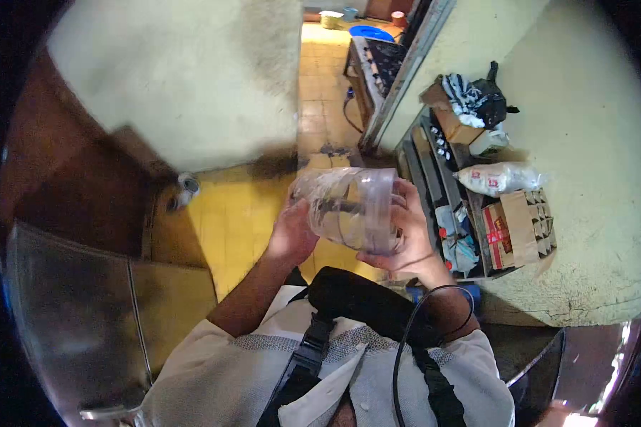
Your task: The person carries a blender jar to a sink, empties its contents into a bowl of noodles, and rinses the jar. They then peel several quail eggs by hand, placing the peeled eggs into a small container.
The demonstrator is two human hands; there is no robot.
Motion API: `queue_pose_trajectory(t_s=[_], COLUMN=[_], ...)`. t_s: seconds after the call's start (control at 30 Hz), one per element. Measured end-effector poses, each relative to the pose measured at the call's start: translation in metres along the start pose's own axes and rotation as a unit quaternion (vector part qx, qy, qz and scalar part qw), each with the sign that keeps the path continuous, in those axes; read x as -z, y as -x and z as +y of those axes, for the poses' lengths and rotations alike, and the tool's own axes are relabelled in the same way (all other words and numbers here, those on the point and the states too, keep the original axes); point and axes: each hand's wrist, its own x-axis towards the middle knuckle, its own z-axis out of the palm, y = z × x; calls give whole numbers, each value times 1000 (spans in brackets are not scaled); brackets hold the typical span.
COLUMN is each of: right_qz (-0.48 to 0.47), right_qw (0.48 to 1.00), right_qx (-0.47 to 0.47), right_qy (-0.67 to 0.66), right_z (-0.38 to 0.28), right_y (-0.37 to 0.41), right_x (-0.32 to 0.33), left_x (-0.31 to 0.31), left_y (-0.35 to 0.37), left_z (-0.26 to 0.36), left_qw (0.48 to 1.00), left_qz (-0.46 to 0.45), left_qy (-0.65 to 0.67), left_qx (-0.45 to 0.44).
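A clear plastic tub [345, 206], tilted on its side, is held between my two hands in front of my chest. My left hand [295, 231] grips its left end, where whitish smears or a torn label show on the wall. Around the wider rim at the right end, my right hand [409, 228] is closed, with the fingers behind and the thumb below. Through the see-through wall the yellow floor shows. Whether anything lies inside cannot be made out.
Along the right wall, a dark shelf unit [441, 171] bears a divided cardboard box [520, 231], a filled plastic bag [498, 178] and a carton [456, 121]. Beyond the doorway stands a stove [384, 64]. A metal cabinet [78, 299] is at left.
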Motion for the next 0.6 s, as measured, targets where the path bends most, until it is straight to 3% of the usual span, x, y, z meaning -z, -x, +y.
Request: queue_pose_trajectory(t_s=[0.07,0.1,0.2,0.27,0.33,0.43,0.57,0.6], right_qz=[-5,-22,-28,-79,-70,-53,12,22], right_qw=[1000,999,996,983,982,959,983,989], right_qx=[-9,-18,-37,-134,-150,-269,-173,-146], right_qy=[11,18,71,96,95,-72,-67,-22], right_z=[23,36,65,84,116,169,253,275], right_y=[-46,-68,-127,-155,-176,-214,-265,-286], right_x=[11,18,42,51,54,61,74,78], left_x=[19,27,37,41,25,30,42,44], left_y=[-60,-87,-164,-212,-253,-319,-414,-441], left_z=[13,20,32,38,44,44,24,21], left_qw=[978,971,965,955,972,974,984,933], left_qz=[-83,-80,-71,-82,-113,-122,-103,-146], left_qy=[120,112,65,83,38,31,0,-320], left_qx=[148,194,245,274,202,188,144,77])
